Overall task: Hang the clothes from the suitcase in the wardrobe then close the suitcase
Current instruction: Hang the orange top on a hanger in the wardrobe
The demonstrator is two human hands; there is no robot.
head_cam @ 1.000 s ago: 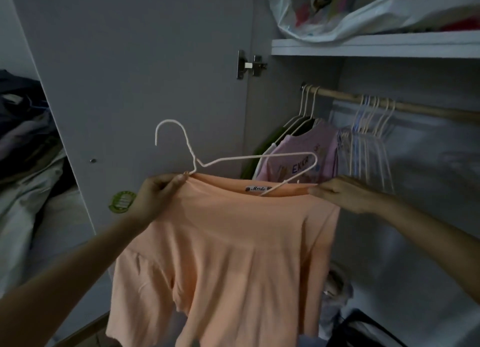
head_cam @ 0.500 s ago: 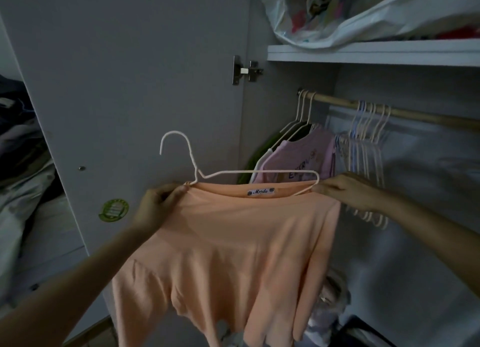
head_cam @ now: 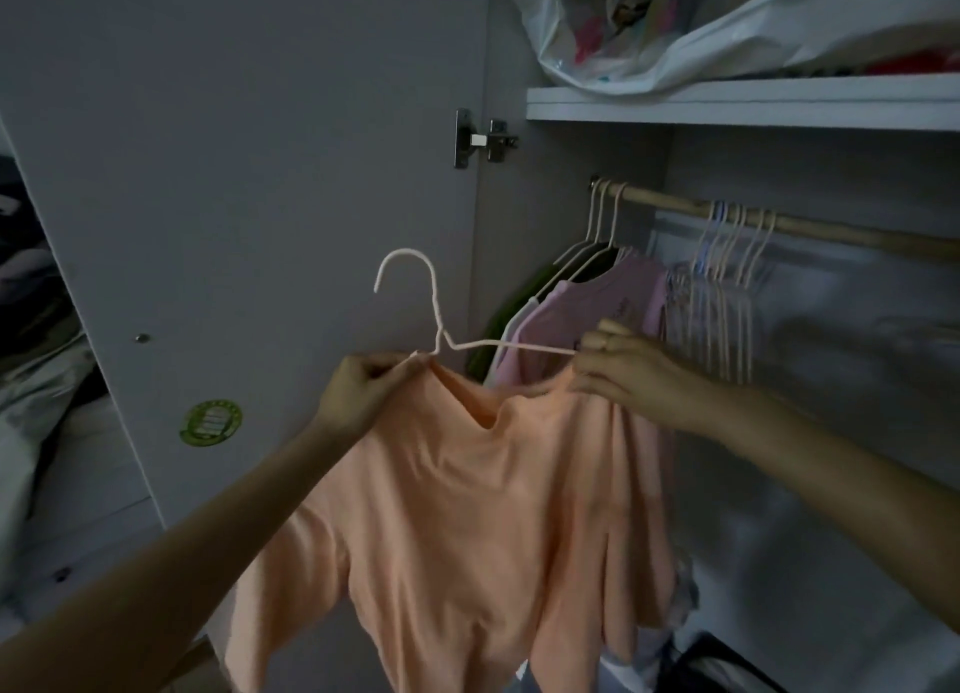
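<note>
An orange T-shirt [head_cam: 467, 510] hangs in front of me on a white wire hanger [head_cam: 431, 308], whose hook points up and left. My left hand [head_cam: 358, 396] pinches the shirt's left shoulder at the hanger's neck. My right hand [head_cam: 623, 375] grips the hanger's right arm and the shirt's collar edge. Behind them the wooden wardrobe rail [head_cam: 810, 227] carries a pink shirt [head_cam: 587, 318], a green garment [head_cam: 511, 310] and several bare hangers [head_cam: 722, 297]. The suitcase is out of sight.
The open wardrobe door [head_cam: 260, 173] with a green sticker [head_cam: 210, 422] stands on the left. A white shelf [head_cam: 743, 105] above the rail holds a plastic bag [head_cam: 701, 22] of things. Piled bedding [head_cam: 36, 380] lies far left. A dark object [head_cam: 727, 666] sits at the wardrobe bottom.
My right hand slid inward along the hanger toward the collar, bunching the shirt's neckline. The shirt and hanger shifted slightly right, toward the wardrobe opening.
</note>
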